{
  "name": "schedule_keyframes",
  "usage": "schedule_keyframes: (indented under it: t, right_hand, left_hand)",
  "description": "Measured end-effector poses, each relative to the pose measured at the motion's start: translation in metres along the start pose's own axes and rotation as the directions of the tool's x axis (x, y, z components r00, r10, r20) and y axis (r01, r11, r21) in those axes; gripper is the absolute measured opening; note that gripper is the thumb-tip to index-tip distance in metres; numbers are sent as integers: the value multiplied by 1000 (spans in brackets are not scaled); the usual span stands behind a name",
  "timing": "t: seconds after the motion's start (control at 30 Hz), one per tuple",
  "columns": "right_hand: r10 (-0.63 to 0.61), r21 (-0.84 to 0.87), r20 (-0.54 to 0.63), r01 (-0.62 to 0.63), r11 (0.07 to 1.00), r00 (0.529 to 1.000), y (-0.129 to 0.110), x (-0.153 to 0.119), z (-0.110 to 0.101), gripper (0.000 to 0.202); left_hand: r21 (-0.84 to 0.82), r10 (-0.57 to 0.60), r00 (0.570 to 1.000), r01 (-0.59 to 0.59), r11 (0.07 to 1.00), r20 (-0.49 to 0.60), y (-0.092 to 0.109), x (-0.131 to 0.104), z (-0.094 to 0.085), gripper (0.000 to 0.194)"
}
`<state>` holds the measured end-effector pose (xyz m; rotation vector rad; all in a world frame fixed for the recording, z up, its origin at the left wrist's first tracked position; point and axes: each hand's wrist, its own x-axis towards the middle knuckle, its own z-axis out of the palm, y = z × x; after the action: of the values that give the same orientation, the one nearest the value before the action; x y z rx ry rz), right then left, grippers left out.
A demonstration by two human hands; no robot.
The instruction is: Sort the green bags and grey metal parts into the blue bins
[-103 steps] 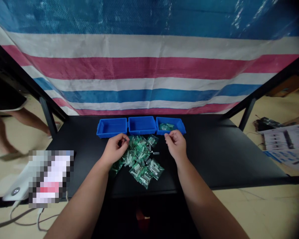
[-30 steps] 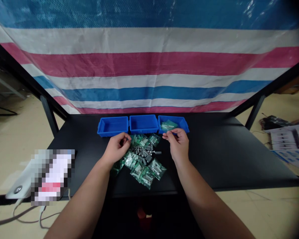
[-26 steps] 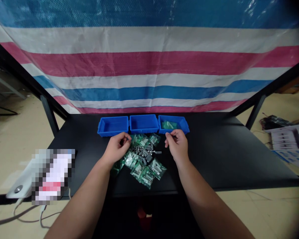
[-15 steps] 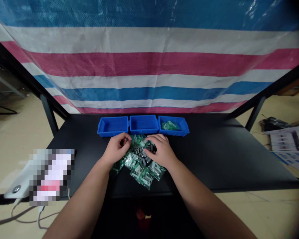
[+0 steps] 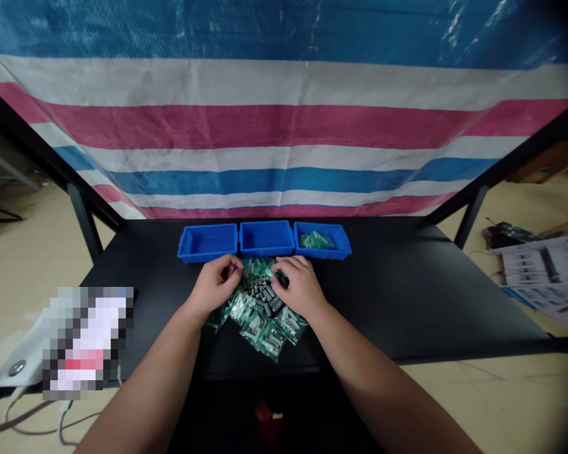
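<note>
Both hands are at a heap of small clear packets with green showing through point(image 5: 271, 338) and loose black cylindrical pieces point(image 5: 265, 295). At the heap's left edge is my left hand point(image 5: 216, 284), its thumb and fingertips curled together in a pinch; what lies between them, if anything, is too small to make out. My right hand point(image 5: 303, 285) bends over the heap's upper right side, with curled fingers and the thumb beside the black pieces. Its fingertips meet the packets at the top, and whatever they grip is hidden.
Behind the heap stand a left blue bin point(image 5: 208, 255), a middle blue bin point(image 5: 267, 250) and a right blue bin point(image 5: 329, 253) holding similar packets. A pale device with a blurred screen point(image 5: 21, 362) and cables lies at the table's left edge. A striped sheet point(image 5: 284, 126) hangs behind.
The view has shifted slightly, so the scene sits a little further left. My right thumb and fingers have drawn closer together over the heap. My left hand keeps its pinch.
</note>
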<state>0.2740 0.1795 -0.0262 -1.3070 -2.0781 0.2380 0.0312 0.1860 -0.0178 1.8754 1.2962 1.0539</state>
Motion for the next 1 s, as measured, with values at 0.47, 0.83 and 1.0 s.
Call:
schedule_keyframes:
  t: [0.47,0.83,1.0]
  right_hand:
    - [141,108,-608,-95,990,781,35,5,-26,13]
    - [-26,18,-173,29,999,985,12,-1,-15,13]
    - [54,-67,-47,-57,996,997,10,-5,-10,30]
  left_hand:
    - [-2,-5,1000,5,1000,1,2,0,0,8]
    - [153,121,993,-121,981,10,5,1,-3,8]
    - [214,177,981,-191,958,80,9,2,-4,14]
